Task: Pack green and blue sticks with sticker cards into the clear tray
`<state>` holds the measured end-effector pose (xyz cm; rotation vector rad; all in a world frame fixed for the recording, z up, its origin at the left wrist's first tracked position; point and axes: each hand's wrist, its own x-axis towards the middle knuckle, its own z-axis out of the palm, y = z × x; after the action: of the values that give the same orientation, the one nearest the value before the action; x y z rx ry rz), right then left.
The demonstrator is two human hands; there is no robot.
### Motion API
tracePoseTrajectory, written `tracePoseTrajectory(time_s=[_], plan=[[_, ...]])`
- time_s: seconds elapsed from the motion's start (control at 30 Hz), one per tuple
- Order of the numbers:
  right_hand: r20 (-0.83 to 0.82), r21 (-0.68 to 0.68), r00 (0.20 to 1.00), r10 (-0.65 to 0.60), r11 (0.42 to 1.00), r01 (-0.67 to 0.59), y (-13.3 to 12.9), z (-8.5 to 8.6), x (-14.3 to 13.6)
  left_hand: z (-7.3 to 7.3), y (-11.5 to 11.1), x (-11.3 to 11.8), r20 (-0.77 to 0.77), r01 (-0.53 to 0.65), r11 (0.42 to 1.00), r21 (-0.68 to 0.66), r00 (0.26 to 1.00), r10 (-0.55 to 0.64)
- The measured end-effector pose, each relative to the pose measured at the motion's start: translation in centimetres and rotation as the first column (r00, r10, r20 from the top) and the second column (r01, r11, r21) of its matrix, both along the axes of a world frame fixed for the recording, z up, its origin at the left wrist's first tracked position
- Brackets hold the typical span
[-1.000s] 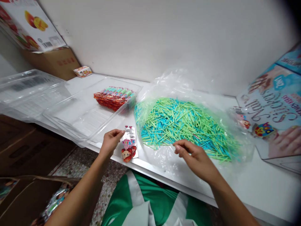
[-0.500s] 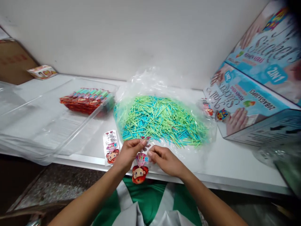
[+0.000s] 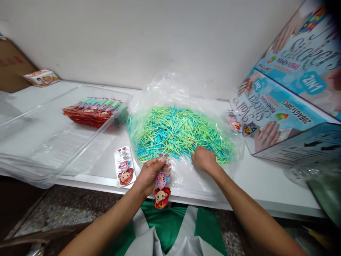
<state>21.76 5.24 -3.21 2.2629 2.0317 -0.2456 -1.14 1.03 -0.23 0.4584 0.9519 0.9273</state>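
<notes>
My left hand point(image 3: 151, 174) pinches a small clear packet point(image 3: 162, 197) by its top, between thumb and fingers. The packet is printed with a red-haired cartoon figure and hangs over the table's front edge. To the right, my right hand point(image 3: 204, 159) reaches into a pile of thin green and blue sticks point(image 3: 170, 131), fingers curled down at its front edge. A blue stick shows at its fingertips; how many it grips is hidden. The pile lies in an opened clear plastic bag point(image 3: 183, 177). Flat printed packets point(image 3: 124, 167) lie left of my left hand.
A clear plastic tray point(image 3: 77, 160) at left holds a stack of filled packets point(image 3: 93, 113). At right stands a large blue printed box point(image 3: 279, 113), with another packet point(image 3: 234, 120) by it. A small carton point(image 3: 42, 78) and a brown cardboard box point(image 3: 13, 67) are at back left.
My right hand has left the packet and moved right and away from me into the sticks. My left hand still holds the packet, nearly in place.
</notes>
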Motion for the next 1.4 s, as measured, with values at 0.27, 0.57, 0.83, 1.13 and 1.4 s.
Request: tracePoseTrajectory(time_s=[0.27,0.57,0.83,1.13,1.4], plan=[[-0.273,-0.033,0.96,-0.061,0.998,0.054,-0.3,1.1,3.2,-0.3,0.1,-0.9,-0.028,0.008,1.0,0.026,1.0,-0.007],[-0.911,-0.065,0.402,-0.091,0.995,0.078,-1.0,1.1,2.8,0.2,0.8,-0.5,-0.038,0.017,0.999,0.051,0.999,-0.015],[-0.998,0.055,-0.004,0.057,0.978,0.202,-2.0,-0.3,-0.2,0.7,1.1,-0.7,-0.076,-0.021,0.999,0.043,0.997,0.024],[-0.995,0.097,0.057,0.084,0.954,0.283,-1.1,-2.6,-1.4,1.3,1.4,-0.5,-0.089,-0.028,0.998,0.059,0.995,0.033],[-0.976,0.2,0.14,0.167,0.94,0.275,-2.0,-2.4,-1.4,0.8,1.3,-0.7,-0.108,-0.038,0.996,0.076,0.993,0.046]])
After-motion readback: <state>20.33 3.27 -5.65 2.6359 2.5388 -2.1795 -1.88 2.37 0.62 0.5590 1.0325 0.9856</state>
